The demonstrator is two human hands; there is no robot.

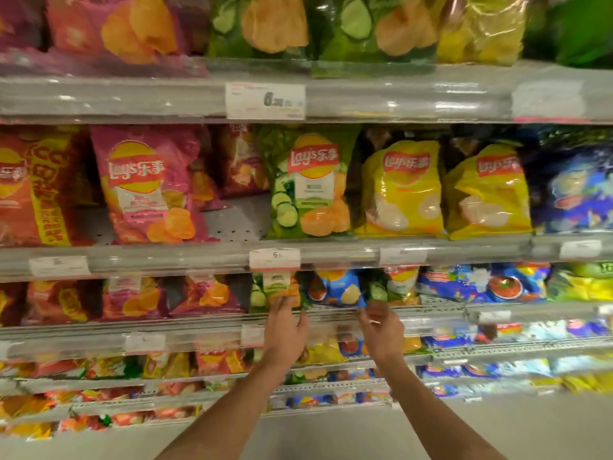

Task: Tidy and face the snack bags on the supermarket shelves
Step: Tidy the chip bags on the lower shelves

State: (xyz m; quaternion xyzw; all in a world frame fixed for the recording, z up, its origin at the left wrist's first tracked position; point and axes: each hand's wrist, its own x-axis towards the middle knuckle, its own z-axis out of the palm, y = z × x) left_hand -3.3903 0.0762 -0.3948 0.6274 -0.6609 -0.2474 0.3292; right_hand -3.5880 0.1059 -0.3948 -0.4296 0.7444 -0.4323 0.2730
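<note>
Head view. Both my arms reach forward to the third shelf [431, 308] from the top of the visible rack. My left hand [285, 330] is raised with fingers extended; the fingertips touch the lower edge of a green cucumber-flavour bag [277, 288] standing at the front of that shelf, under a hanging price tag [274, 258]. The thumb is spread to the right and no finger curls round the bag, so this hand presses rather than grips.

My right hand [379, 330] is at the same shelf edge, just right of a blue bag [336, 288]. Its fingers are bent toward the bottom of a second green bag [378, 288]. Motion blur covers the fingertips, so I cannot tell whether they pinch the bag or only touch it.

The blue bag stands between the two green bags, between my hands.

Shelf above: from left, an orange bag [30, 187], a pink bag [149, 187], a large green bag [308, 187], two yellow bags [403, 190] side by side and a dark blue bag [574, 187], all upright and facing forward. The pink bag leans slightly left.

Lower shelves hold further small bags, too blurred to identify.
</note>
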